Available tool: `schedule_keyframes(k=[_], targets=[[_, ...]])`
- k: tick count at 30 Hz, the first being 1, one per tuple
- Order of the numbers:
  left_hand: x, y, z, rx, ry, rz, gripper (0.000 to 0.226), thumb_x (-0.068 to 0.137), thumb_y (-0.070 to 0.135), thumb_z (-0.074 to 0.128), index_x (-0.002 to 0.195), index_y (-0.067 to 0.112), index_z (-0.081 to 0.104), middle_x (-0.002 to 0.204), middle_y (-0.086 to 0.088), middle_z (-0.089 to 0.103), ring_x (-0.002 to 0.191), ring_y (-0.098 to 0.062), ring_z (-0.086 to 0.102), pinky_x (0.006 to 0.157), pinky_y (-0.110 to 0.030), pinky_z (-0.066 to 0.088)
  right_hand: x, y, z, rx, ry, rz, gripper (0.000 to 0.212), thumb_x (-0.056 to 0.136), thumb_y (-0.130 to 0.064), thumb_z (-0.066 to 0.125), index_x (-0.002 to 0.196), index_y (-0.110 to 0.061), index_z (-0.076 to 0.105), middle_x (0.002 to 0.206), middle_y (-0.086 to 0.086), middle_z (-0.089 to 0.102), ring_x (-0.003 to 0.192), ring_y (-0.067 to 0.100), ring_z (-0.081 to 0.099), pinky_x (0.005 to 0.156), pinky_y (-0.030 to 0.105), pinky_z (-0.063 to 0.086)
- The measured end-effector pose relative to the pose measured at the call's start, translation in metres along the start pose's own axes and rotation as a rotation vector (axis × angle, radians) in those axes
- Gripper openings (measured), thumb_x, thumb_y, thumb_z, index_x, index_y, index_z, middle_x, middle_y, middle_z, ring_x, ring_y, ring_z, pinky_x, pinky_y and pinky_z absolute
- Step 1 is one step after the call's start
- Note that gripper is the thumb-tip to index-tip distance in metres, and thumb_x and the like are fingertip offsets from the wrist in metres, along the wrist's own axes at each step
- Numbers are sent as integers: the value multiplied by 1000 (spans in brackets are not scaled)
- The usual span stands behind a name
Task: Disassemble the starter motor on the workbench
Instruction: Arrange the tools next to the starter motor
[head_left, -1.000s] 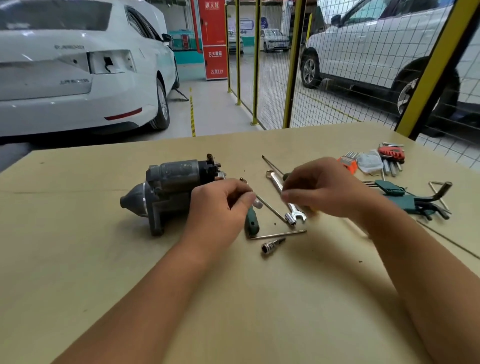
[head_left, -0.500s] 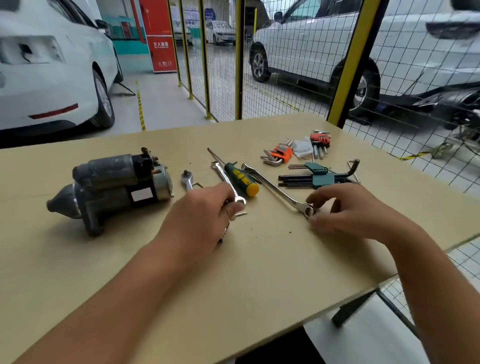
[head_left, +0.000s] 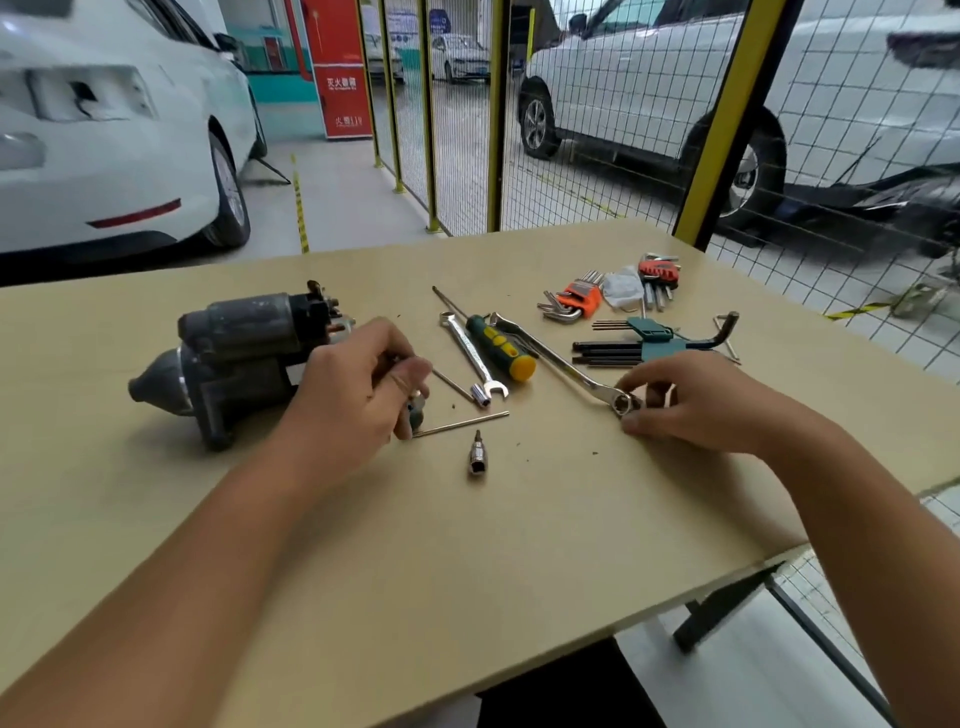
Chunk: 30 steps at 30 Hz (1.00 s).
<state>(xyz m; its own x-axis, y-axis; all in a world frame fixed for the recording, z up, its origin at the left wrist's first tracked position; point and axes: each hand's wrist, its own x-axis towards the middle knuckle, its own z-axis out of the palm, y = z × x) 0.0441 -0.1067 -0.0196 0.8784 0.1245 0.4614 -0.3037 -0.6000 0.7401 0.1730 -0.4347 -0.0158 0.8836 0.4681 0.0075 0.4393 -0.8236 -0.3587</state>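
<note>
Where your left hand (head_left: 358, 387) curls beside the dark grey cylindrical starter motor (head_left: 236, 358), it covers the motor's near end and most of a small green-handled tool (head_left: 414, 413) that its fingers grip; the tool's type cannot be made out. The motor lies on its side at the left of the pale wooden workbench (head_left: 467, 561). Your right hand (head_left: 691, 400) pinches the ring end of a long chrome ring spanner (head_left: 558, 361). Between your hands lie a chrome combination spanner (head_left: 470, 356), a green-and-yellow-handled screwdriver (head_left: 498, 345), a thin steel rod (head_left: 462, 423) and a small chrome socket bit (head_left: 476, 456). Green-holdered black hex keys (head_left: 623, 351) lie behind your right hand.
</note>
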Motion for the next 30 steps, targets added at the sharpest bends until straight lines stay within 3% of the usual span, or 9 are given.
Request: schedule_keyframes(k=[3, 8, 12, 16, 19, 22, 26, 30], targets=[[-2, 1, 3, -14, -46, 17, 13, 104, 15, 61, 90, 17, 62, 70, -5, 70, 47, -16, 64, 46, -20, 48, 0, 0, -3, -7, -3, 4, 17, 80, -42, 82, 84, -36, 67, 85, -13, 64, 80, 5, 57, 66, 26, 44], [-1, 0, 2, -101, -40, -5, 16, 108, 18, 54, 97, 25, 62, 72, -6, 66, 49, -20, 68, 41, -21, 46, -5, -16, -13, -270, -39, 90, 12, 96, -34, 65, 89, -25, 62, 92, -1, 64, 77, 8, 52, 65, 30, 42], [1, 2, 0, -256, 20, -47, 17, 106, 13, 58, 107, 29, 63, 77, -12, 62, 48, -21, 64, 44, -16, 42, -2, -83, -17, 326, 197, -178, 14, 101, -22, 58, 89, -22, 65, 64, 3, 65, 55, 22, 62, 48, 36, 47], [3, 6, -5, -255, 114, -33, 38, 98, 4, 67, 122, 33, 64, 86, 4, 70, 63, -12, 67, 57, -17, 49, 37, -170, 3, 963, -45, -401, 12, 99, -2, 58, 107, -2, 67, 82, 22, 62, 67, 27, 67, 63, 35, 60], [4, 5, -21, -237, 322, -56, 19, 96, 12, 73, 106, 28, 68, 79, 4, 75, 59, -6, 66, 56, -15, 49, 67, -194, 19, 1417, -243, -411, 26, 96, 6, 57, 121, 2, 63, 89, 18, 58, 74, 24, 64, 74, 37, 59], [7, -3, -36, -211, 377, -39, 13, 95, 17, 75, 91, 28, 71, 63, 4, 69, 46, -3, 57, 48, -15, 45, 83, -185, 42, 1784, -371, -332, 27, 89, 2, 60, 112, -5, 73, 96, 15, 67, 73, 19, 65, 75, 36, 59], [7, -5, -35, -78, 276, 45, 17, 94, 21, 75, 88, 37, 74, 63, 14, 67, 51, -3, 60, 53, -12, 46, 89, -176, 58, 1949, -388, -160, 23, 87, -2, 61, 97, -12, 79, 104, 13, 73, 73, 18, 69, 67, 32, 59], [4, -1, -23, -17, 262, 37, 20, 94, 26, 70, 96, 46, 73, 76, 23, 70, 66, 0, 64, 64, -13, 49, 88, -176, 51, 1997, -370, -156, 19, 87, -4, 61, 94, -11, 78, 103, 13, 74, 66, 15, 65, 61, 28, 57]])
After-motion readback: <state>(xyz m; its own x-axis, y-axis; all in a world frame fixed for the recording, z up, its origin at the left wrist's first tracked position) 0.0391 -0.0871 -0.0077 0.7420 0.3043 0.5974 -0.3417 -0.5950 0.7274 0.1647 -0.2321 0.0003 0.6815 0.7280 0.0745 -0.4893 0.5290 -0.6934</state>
